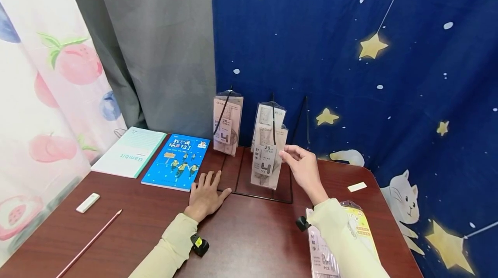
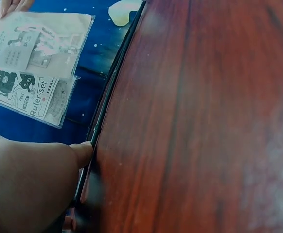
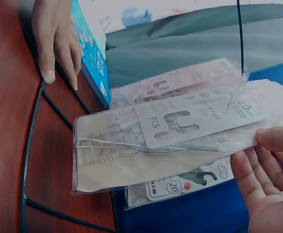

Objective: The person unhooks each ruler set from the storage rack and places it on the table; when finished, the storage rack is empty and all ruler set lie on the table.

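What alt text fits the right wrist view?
The right hand pinches the edge of a clear ruler-set packet, with another packet behind it. The left hand rests flat on the dark red table by the black wire rack base and a blue book.

Clear plastic packet of rulers with a pale card label reading 20 cm, hanging upright from a thin black wire hook at frame centre, upper right edge pinched between fingertips, lower end just above the dark wire base, another packet hanging behind it
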A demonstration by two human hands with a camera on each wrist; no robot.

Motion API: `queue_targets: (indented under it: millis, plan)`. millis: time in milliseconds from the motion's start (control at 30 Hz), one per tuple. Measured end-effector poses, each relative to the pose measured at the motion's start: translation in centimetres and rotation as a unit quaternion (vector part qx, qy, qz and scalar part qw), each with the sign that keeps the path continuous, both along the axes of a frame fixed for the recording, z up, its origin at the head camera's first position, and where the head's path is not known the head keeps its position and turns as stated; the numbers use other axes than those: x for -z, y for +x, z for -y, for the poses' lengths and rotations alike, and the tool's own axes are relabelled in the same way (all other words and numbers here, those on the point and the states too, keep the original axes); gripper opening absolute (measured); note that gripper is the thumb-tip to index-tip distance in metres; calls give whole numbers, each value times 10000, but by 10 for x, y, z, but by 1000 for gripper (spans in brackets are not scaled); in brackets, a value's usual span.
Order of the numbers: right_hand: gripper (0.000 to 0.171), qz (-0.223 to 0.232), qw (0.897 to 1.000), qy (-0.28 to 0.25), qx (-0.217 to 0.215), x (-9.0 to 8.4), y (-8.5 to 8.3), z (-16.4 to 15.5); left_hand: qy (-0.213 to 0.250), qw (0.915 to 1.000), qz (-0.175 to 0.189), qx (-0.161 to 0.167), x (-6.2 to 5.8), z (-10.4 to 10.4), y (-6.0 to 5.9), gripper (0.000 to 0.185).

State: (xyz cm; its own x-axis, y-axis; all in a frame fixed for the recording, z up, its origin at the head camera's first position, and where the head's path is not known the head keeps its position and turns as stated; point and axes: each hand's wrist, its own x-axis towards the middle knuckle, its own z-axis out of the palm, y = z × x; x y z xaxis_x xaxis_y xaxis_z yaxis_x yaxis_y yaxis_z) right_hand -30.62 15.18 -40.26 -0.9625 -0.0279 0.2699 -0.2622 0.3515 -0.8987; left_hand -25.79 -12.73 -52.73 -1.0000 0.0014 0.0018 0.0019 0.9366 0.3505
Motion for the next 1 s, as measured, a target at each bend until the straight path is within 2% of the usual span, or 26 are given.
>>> queue_targets:
  millis: [167,567,833,1000]
  plan:
    - [24,21,9999,-100,-98,2,11,1,-26,10000,-38,20,-2,1,1,75]
    - [23,183,9994,-260,-99,4,36,-5,22,9999,-125,100,9,2,-2,79]
    - [23,290,9994,-146,-132,5,55,-8,-53,10000,-13,33,-3,1,2,74]
    - [21,386,9992,112,-81,3,66,-10,-2,9999,-108,26,-2,0,0,74]
